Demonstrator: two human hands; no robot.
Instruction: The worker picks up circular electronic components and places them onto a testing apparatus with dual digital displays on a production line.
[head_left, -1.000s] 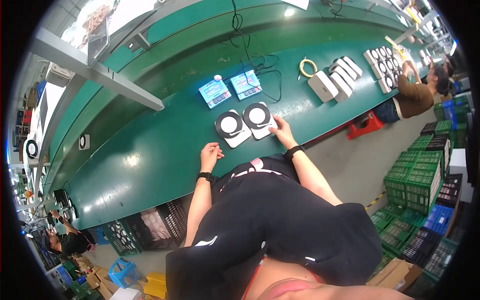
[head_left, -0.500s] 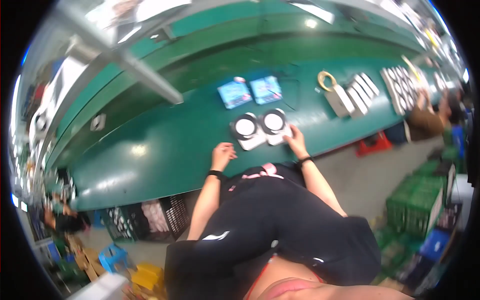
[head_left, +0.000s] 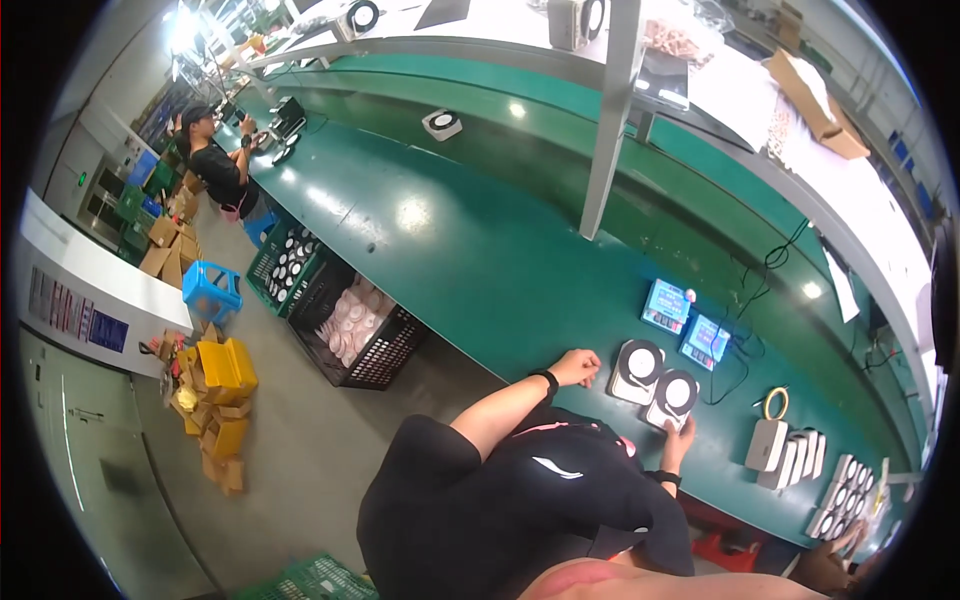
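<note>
Two white box-shaped devices lie side by side on the green bench [head_left: 470, 250], each topped by a black ring round a white disc: a left device [head_left: 632, 388] and a right device [head_left: 664, 414]. My right hand [head_left: 679, 443] grips the near edge of the right device, its fingertips partly hidden. Just left of the left device, my left hand [head_left: 577, 368] hovers with loosely bent fingers and nothing visible in them. Behind the devices stand two small meters with lit blue screens, a left meter [head_left: 666, 305] and a right meter [head_left: 705, 342].
White boxes [head_left: 768, 445] stand in a row at the right, beside a yellow cable coil [head_left: 775, 403]. A tray of round-faced devices [head_left: 842, 495] lies farther right. A shelf post [head_left: 612, 120] rises from the bench. Crates [head_left: 350, 335] sit below; a co-worker [head_left: 222, 165] stands far left.
The view has swung left, so bench and hands appear lower right. My right hand stays at the right device's edge; my left stays beside the left device.
</note>
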